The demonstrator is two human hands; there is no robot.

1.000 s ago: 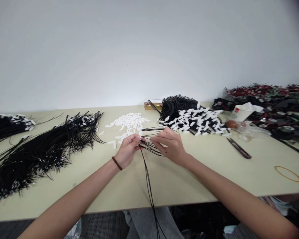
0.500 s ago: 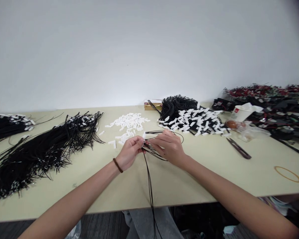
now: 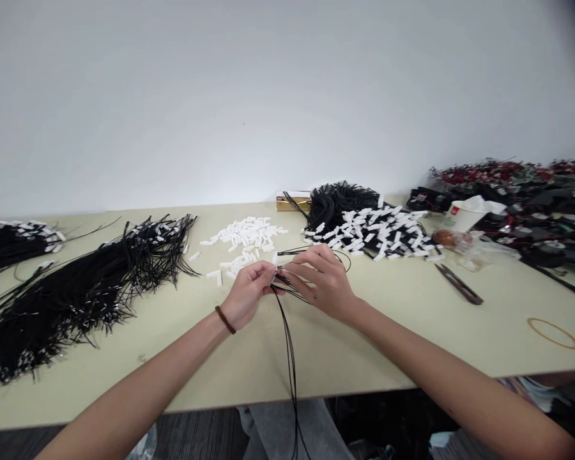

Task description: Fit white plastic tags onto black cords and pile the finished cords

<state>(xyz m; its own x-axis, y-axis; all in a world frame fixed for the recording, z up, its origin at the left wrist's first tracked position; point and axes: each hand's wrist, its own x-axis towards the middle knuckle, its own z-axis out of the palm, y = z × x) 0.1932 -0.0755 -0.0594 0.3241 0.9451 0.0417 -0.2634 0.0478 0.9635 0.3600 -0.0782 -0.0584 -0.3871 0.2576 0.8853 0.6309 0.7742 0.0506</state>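
Note:
My left hand [image 3: 250, 292] and my right hand [image 3: 322, 280] meet over the middle of the pale table [image 3: 364, 332]. Both pinch a small bunch of thin black cords [image 3: 290, 345] that hangs down off the table's front edge. A small white clip [image 3: 275, 260] shows at my left fingertips, against the cord ends. Just behind my hands lies a loose pile of white clips [image 3: 246, 237].
A long heap of black cords [image 3: 76, 287] with white ends covers the left side. Another black bundle with white clips [image 3: 368, 223] lies at the back right. Further right are a paper cup [image 3: 464, 215], dark scissors [image 3: 457, 283], a rubber band [image 3: 553, 332] and red-black clutter [image 3: 517, 185].
My hands have shifted slightly right and up, staying pinched together on the cords. The hanging strands swung a little.

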